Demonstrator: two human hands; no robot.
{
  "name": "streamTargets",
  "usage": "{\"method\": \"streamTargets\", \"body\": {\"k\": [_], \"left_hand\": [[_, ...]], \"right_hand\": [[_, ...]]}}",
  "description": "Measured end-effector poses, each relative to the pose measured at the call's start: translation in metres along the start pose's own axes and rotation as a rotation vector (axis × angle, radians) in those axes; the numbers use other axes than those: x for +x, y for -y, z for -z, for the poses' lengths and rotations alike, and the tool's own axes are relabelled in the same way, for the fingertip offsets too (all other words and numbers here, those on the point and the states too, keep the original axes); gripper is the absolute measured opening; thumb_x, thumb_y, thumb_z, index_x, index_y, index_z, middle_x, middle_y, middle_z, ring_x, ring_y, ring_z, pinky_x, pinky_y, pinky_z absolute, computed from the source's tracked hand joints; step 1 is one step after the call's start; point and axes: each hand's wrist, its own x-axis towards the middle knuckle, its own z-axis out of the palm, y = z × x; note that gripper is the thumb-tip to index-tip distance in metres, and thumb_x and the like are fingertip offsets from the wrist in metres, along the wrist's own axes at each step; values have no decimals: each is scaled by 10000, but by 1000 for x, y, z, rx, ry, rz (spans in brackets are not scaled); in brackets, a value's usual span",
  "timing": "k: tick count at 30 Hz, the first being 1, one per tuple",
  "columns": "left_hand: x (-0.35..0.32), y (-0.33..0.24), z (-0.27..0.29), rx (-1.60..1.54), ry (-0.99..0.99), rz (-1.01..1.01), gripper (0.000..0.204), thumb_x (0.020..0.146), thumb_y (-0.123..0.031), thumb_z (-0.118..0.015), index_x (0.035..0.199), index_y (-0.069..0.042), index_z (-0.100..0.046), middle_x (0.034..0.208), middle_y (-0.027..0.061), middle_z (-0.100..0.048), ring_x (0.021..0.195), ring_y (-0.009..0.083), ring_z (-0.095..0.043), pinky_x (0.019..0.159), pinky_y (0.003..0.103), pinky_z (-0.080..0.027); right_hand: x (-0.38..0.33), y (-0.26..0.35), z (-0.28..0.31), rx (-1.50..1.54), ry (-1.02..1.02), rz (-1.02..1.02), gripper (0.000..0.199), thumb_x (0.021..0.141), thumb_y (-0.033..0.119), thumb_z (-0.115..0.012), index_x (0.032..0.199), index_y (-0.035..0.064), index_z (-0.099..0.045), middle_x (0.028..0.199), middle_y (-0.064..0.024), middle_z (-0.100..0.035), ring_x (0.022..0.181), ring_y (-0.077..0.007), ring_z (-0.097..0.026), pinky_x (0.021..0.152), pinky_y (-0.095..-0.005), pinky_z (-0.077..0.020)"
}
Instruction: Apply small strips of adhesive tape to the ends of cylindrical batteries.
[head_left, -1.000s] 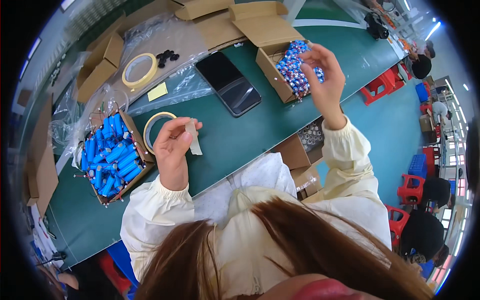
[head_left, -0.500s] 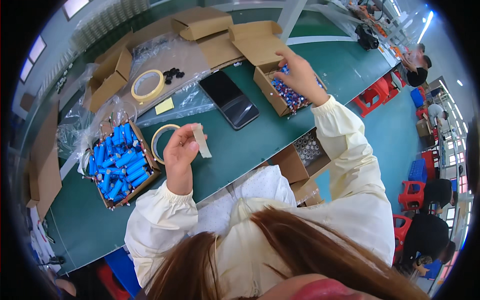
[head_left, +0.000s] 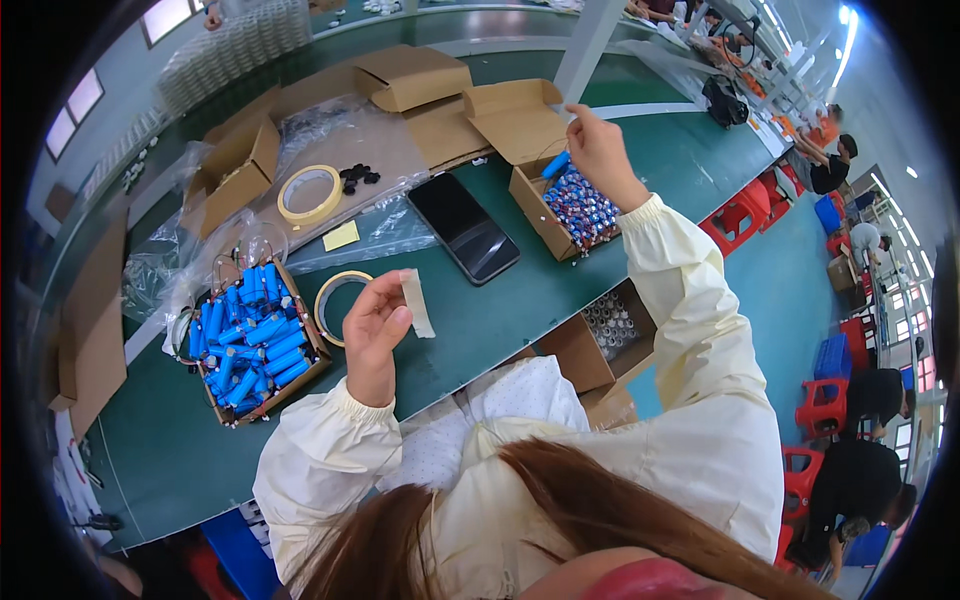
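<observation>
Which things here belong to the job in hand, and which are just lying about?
In use, it seems:
tape strip, held in the left hand
tape roll beside that hand
lone blue cylinder and small parts near the right hand
blue cylinders heaped at left

Lying about, apparently:
black phone
yellow note
small black pieces

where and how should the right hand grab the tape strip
Probably pinch the tape strip near its lower end, coming from the right: the left hand has the upper end, while the lower end hangs free.
</observation>
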Motion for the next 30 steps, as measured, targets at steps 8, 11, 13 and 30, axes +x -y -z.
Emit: {"method": "streamTargets", "body": {"k": [8, 11, 13, 30], "left_hand": [[-3, -2, -4, -13, -16, -18, 841, 789, -175, -586, 1396, -129, -6, 1080, 158, -526, 920, 189, -519, 833, 286, -407], [-2, -6, -6, 10, -18, -43, 893, 809, -185, -574, 1378, -172, 115, 1110, 184, -517, 947, 202, -524, 845, 297, -404], [0, -4, -4, 22, -21, -51, 911, 824, -186, -560, 1363, -189, 174, 1125, 197, -510, 963, 210, -526, 852, 304, -403], [-2, -5, -4, -199, 26, 61, 971, 786, -6, -563, 1348, -193, 206, 936, 154, -576, 829, 210, -591, 745, 326, -490]], "right_hand": [[20, 63, 35, 161, -281, 76, 365, 713, -42, -589, 1067, 30, -534, 734, -60, -624, 654, -126, -613, 600, -230, -474], [13, 102, 36, 276, -233, 92, 376, 715, -53, -588, 1078, 27, -530, 740, -63, -620, 674, -116, -609, 615, -228, -475], [2, 128, 33, 478, -112, 82, 395, 719, -73, -583, 1098, 10, -512, 772, -75, -616, 705, -117, -602, 643, -230, -478], [-38, 199, -8, 1163, 241, 17, 431, 754, -97, -556, 1164, -14, -453, 867, -90, -587, 757, -106, -568, 678, -216, -466]]}}
